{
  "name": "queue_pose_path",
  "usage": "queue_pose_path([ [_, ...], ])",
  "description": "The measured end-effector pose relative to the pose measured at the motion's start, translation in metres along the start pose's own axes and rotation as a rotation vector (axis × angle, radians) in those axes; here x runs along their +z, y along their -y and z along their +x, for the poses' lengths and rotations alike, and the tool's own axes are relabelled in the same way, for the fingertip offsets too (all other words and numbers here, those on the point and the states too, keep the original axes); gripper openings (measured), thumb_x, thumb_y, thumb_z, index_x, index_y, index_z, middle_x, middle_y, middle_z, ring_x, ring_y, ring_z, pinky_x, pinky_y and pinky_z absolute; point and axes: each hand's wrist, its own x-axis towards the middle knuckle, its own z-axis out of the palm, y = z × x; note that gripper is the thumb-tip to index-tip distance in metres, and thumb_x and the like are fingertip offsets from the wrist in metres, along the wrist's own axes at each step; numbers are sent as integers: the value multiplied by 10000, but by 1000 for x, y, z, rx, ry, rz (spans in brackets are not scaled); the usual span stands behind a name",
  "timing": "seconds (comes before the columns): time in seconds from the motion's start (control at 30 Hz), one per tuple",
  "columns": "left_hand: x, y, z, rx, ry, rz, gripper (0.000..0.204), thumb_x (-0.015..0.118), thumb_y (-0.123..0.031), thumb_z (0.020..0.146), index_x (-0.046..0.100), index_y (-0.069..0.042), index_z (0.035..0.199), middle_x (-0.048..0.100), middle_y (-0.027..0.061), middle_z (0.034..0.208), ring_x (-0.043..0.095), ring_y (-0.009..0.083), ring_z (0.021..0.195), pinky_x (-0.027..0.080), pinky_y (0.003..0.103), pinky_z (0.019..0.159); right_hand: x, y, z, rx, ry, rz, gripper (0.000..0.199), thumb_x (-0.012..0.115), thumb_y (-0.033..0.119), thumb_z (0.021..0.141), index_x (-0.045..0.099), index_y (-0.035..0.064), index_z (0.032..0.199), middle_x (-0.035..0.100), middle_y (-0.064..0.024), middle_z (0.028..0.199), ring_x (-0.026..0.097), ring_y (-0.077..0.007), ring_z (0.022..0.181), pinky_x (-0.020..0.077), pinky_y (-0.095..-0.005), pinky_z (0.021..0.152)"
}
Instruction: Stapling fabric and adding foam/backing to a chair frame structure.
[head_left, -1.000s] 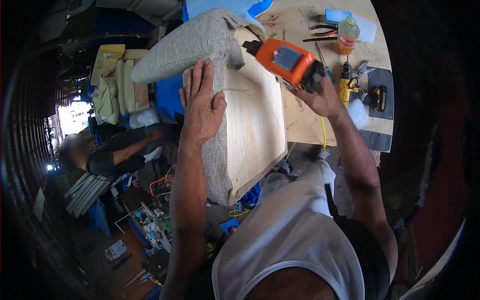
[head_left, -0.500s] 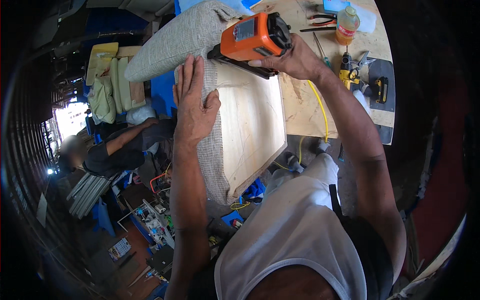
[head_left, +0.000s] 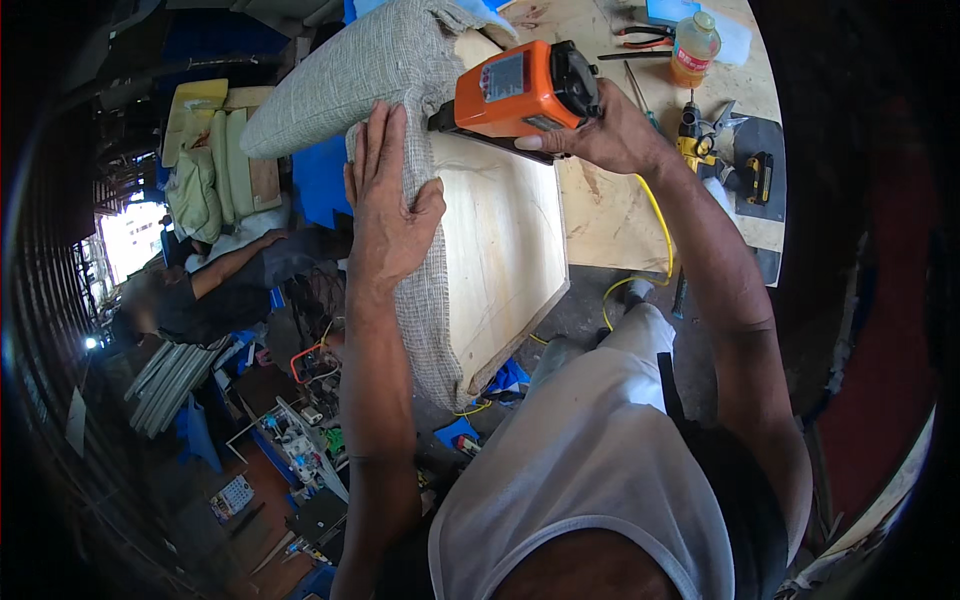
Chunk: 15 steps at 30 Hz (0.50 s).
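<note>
My right hand (head_left: 617, 135) is wrapped round the grip of an orange and black staple gun (head_left: 512, 88). Its nose rests at the edge of the grey woven fabric (head_left: 418, 335), which folds over the rim of a pale wooden panel (head_left: 505, 225). With fingers stretched out, my left hand (head_left: 385, 220) presses flat on that fabric, just left of the nose. A padded section (head_left: 325, 85) in the same cloth juts out to the far left. The exact contact point under the gun's nose is hidden.
On the plywood table (head_left: 600, 205) lie pliers (head_left: 645, 38), a bottle of amber liquid (head_left: 692, 55), a yellow drill (head_left: 692, 140) and a battery (head_left: 762, 178). A yellow hose (head_left: 660, 225) hangs over the table edge. Another person (head_left: 200, 300) is at the left.
The staple gun and my right hand have shifted slightly right and down. My left hand stays on the fabric. The yellow hose has swung rightward, and the other person has leaned lower.
</note>
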Motion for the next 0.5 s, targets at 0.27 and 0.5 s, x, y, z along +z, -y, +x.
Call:
queue_pose_path([
  [0.27, 1, 0, -1, 19, -14, -15, 854, 661, -92, 822, 228, -119, 1558, 190, 122, 1625, 131, 373, 1500, 90, 538, 1206, -2, 3, 1, -111, -46, 121, 561, 852, 451, 741, 685, 63, 1109, 726, -53, 865, 683, -109, 757, 569, -303, 727],
  [0.5, 3, -3, -1, -46, -30, -87, 879, 682, -104, 815, 216, -128, 1559, 189, 121, 1625, 118, 368, 1504, 74, 538, 1209, 2, 0, -5, -117, 7, 262, 513, 863, 363, 758, 672, 31, 1099, 712, -56, 839, 676, -110, 754, 576, -289, 687],
])
